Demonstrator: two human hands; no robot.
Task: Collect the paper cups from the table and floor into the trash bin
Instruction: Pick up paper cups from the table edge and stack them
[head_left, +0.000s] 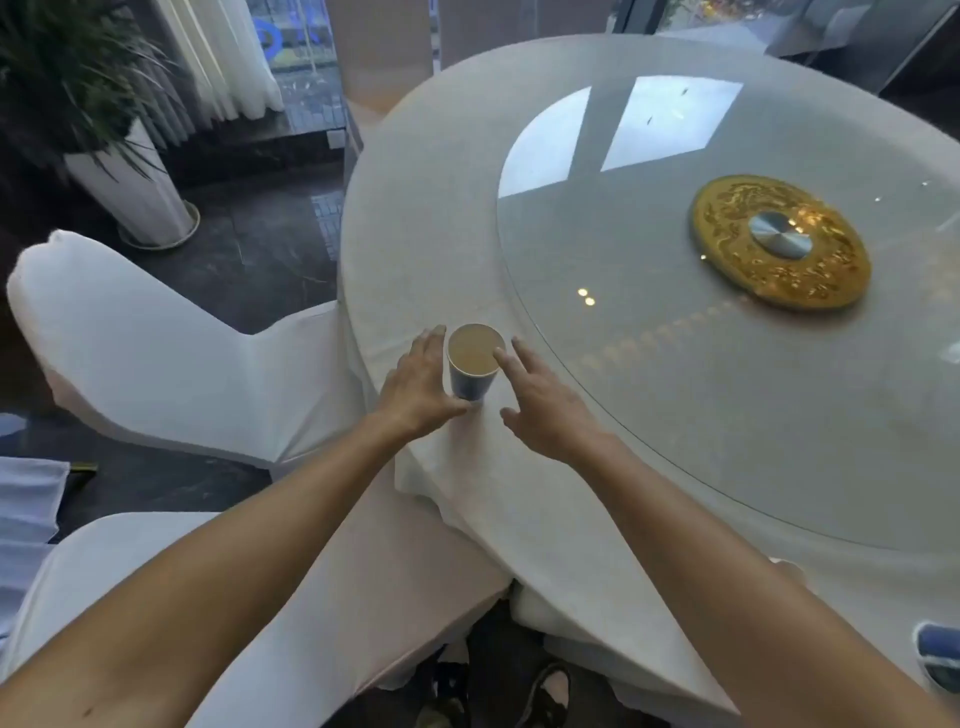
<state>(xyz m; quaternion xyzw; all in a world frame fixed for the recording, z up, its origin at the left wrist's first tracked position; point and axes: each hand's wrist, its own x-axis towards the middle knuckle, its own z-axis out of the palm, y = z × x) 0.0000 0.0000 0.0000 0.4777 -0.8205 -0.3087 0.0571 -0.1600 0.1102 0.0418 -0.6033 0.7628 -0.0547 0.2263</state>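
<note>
Your left hand (421, 384) and right hand (540, 400) flank the upright blue paper cup (474, 364) near the table (415, 249) edge, fingers spread and unclosed, bracketing it to lift without tipping.

Between the left hand (421, 387) and right hand (545, 405), a blue-walled paper cup with a pale tan inside (474, 364) is showing against the round table's off-white cloth (415, 218). Beyond the right hand, a gold disc embossed with an ornate relief pattern (779, 241) is gleaming around a silver centre, and left of the left hand a chair's plain white fabric cover (156, 353) is standing out against the dark marbled floor (260, 260).
</note>
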